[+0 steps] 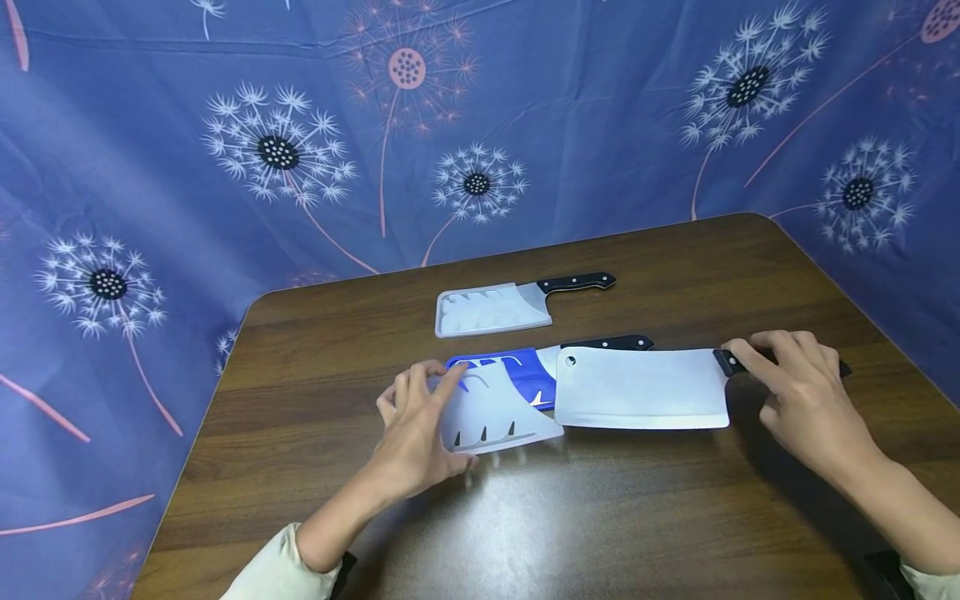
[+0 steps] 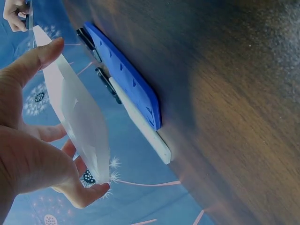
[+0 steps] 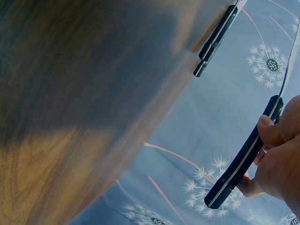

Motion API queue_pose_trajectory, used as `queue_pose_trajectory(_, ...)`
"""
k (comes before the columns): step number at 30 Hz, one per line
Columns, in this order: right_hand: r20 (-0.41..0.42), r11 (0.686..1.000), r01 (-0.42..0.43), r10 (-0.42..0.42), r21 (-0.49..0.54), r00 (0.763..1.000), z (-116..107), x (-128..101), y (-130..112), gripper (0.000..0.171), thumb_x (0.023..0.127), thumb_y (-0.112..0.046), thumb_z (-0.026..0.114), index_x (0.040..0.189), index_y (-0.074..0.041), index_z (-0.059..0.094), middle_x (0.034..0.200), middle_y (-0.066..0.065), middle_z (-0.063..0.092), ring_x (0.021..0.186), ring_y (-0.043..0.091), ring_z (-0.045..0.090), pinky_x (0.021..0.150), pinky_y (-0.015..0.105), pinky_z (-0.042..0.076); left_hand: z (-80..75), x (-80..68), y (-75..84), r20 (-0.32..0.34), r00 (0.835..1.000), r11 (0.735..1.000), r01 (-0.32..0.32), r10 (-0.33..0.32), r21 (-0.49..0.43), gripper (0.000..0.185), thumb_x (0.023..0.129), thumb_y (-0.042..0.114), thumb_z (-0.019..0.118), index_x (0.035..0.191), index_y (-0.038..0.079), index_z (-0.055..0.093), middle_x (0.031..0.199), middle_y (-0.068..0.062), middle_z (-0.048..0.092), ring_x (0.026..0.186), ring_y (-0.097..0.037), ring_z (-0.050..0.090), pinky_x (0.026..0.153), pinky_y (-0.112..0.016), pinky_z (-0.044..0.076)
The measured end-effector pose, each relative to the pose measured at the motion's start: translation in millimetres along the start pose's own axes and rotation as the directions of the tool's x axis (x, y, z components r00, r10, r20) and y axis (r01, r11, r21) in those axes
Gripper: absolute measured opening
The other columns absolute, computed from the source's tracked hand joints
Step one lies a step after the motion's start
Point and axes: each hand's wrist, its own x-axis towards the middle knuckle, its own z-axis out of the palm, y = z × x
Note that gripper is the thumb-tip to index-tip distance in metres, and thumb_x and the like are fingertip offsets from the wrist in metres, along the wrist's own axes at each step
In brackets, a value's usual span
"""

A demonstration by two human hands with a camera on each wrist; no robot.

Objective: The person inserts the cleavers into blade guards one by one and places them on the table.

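Our left hand [image 1: 420, 433] pinches the clear sheath [image 1: 498, 412], our right hand [image 1: 798, 392] grips the bare cleaver [image 1: 645, 389] by its handle; blade lies between them.

A dark wooden table [image 1: 600, 517] stands before a blue cloth backdrop [image 1: 150, 167] printed with dandelions. Near the table's middle, the right hand [image 1: 802, 392] grips the black handle of a bare cleaver [image 1: 645, 388] whose blade lies flat. The left hand [image 1: 420, 425] holds a translucent white blade sheath [image 1: 498, 412] beside it. Just behind lies a cleaver in a blue sheath [image 1: 517, 371]. Toward the far edge lies a cleaver in a white sheath [image 1: 491, 310].
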Motion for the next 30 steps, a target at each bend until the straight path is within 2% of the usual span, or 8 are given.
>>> queue_pose_trajectory(9, -0.02, 1.0, -0.003, 0.003, 0.008, 1.0, 0.6, -0.4, 1.4, 0.071, 0.05, 0.022, 0.046, 0.116, -0.001, 0.059, 0.102, 0.026, 0.051, 0.095, 0.046, 0.042, 0.071, 0.059, 0.027, -2.5, 0.5, 0.0, -0.008, 1.0, 1.0, 0.007, -0.007, 0.006, 0.114, 0.045, 0.027, 0.096, 0.145, 0.021, 0.041, 0.132, -0.01, 0.036, 0.12, -0.029, 0.03, 0.099, -0.054, 0.017)
queue_pose_trajectory(30, -0.036, 1.0, 0.006, -0.006, 0.001, 0.999, 0.8, -1.7, 1.0, 0.069, 0.05, 0.021, 0.046, 0.114, 0.0, 0.06, 0.103, 0.026, 0.051, 0.095, 0.045, 0.043, 0.07, 0.059, 0.027, -4.8, -0.6, 0.3, -0.008, 1.0, 1.0, 0.004, -0.005, -0.002, 0.114, 0.045, 0.025, 0.096, 0.146, 0.02, 0.041, 0.131, -0.01, 0.037, 0.12, -0.03, 0.031, 0.099, -0.055, 0.016)
